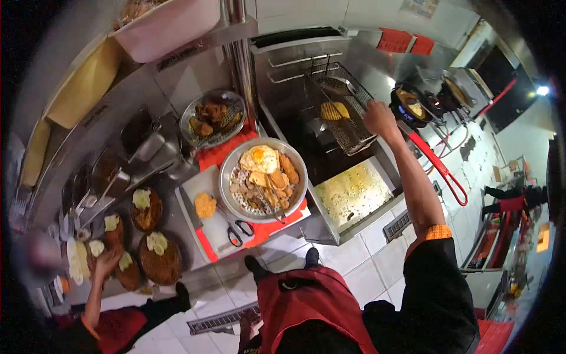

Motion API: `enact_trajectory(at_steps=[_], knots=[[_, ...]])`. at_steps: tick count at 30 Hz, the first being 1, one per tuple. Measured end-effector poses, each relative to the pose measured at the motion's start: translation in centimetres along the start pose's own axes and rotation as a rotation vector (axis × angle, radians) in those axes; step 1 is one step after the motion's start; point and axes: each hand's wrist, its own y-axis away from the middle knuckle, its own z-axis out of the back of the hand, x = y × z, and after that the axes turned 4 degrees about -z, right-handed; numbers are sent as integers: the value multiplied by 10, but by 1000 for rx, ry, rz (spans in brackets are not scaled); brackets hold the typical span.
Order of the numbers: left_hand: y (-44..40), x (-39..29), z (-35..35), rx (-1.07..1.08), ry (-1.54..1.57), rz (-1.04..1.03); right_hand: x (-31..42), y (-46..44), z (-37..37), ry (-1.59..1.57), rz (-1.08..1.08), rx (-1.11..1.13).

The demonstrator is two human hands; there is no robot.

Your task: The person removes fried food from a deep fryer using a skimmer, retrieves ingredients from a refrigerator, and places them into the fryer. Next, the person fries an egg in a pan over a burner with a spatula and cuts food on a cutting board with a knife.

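My right hand is closed on the handle of a metal turner over the fryer. The turner's slotted head lies inside a wire fry basket, beside a flat, yellow, ridged piece of food. Past my wrist runs a red looped handle; I cannot tell which tool it belongs to. My left hand hangs low beside my red apron, dark and partly hidden, its fingers unclear. Left of the fryer, a steel bowl holds a fried egg and fried pieces.
Dark oil fills the fryer. Scissors and a breaded piece lie on a tray by the bowl. A strainer bowl of fried pieces stands behind. Pans sit on burners at right. A co-worker's hand reaches over garnished brown platters.
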Motion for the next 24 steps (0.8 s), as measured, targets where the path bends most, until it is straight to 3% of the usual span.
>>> enact_trajectory(at_steps=[3, 5, 6, 8, 10, 11, 12, 15, 19, 21, 24], knots=[[40, 1, -48, 104, 5, -140, 13, -3, 2, -20, -143, 174], [85, -15, -91, 222, 8, -268, 9, -2, -20, -86, -110, 82], [93, -22, -105, 137, -444, -406, 2, -4, -30, -91, -110, 90], [76, -11, -99, 176, -483, -613, 2, -2, -25, -69, -121, 76], [69, -10, -92, 141, -854, -770, 17, 6, 2, -75, -219, 77], [93, -30, -109, 110, -767, -636, 29, 20, 29, -101, -305, 106], [122, -54, -130, 69, -674, -508, 34, 36, 43, -157, -224, -8], [148, -88, -157, 87, -684, -600, 59, 90, 68, -476, -37, -178], [169, -159, -201, 119, -736, -938, 158, 112, 39, -609, 253, -160], [193, -205, -223, 61, -841, -944, 215, 102, 1, -663, 201, -39], [196, -251, -228, 13, -763, -1114, 271, 68, -56, -552, 137, 38]])
